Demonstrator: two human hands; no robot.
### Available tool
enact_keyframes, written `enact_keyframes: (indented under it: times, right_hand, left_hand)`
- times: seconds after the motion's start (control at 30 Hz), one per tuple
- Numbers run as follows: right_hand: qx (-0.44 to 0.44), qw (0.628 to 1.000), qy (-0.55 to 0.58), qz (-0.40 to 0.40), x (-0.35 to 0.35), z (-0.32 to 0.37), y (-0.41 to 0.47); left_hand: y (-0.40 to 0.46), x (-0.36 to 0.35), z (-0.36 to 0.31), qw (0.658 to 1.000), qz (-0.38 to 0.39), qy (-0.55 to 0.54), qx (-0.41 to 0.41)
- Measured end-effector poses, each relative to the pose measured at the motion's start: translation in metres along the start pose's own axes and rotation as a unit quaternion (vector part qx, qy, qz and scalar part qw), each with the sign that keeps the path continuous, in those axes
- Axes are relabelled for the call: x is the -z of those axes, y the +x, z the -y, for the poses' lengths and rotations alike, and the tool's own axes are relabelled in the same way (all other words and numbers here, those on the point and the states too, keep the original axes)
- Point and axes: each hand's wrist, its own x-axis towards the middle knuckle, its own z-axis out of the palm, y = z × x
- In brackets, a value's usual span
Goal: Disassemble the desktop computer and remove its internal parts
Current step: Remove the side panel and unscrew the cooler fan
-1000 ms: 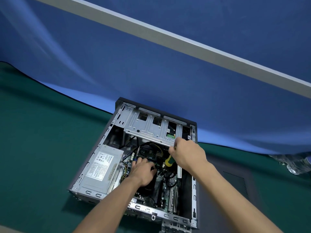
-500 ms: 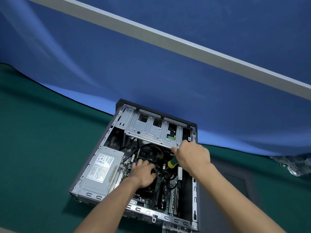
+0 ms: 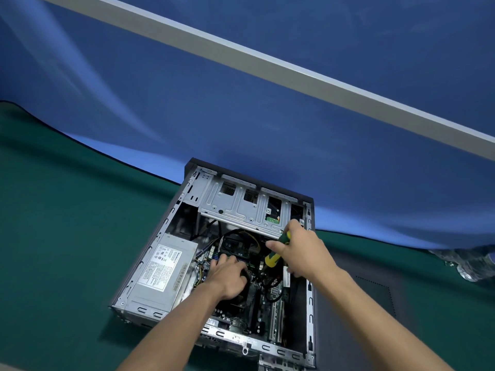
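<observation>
Both hands reach inside the open computer case: right hand grips a screwdriver, left hand clutches something unidentifiable.

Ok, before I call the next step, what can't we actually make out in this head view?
- Screwdriver tip: hidden in the head view under the right hand and dark case interior, so which screw it meets is unknown.
- Part under the left hand: covered by the palm.
- Power supply label: too small to read.
- Clear object at the right edge: cut off and blurred.
- Case near corner: cut off by the bottom edge.
</observation>
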Motion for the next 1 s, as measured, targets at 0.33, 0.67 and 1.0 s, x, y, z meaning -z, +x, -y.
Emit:
enact_keyframes:
  times: [0.33, 0.67, 1.0]
  right_hand:
    - [-0.015, 0.994, -0.108, -0.019, 0.0, 0.01, 0.003]
    - [-0.016, 0.994, -0.105, 0.005, 0.002, 0.011, 0.008]
    - [0.024, 0.992, -0.123, -0.036, -0.001, 0.003, 0.002]
  left_hand:
    - [0.001, -0.001, 0.0, 1.0, 0.001, 0.013, 0.0]
    - [0.0, -0.001, 0.001, 0.999, -0.033, -0.019, 0.003]
    - [0.001, -0.003, 0.001, 0.999, -0.047, -0.021, 0.004]
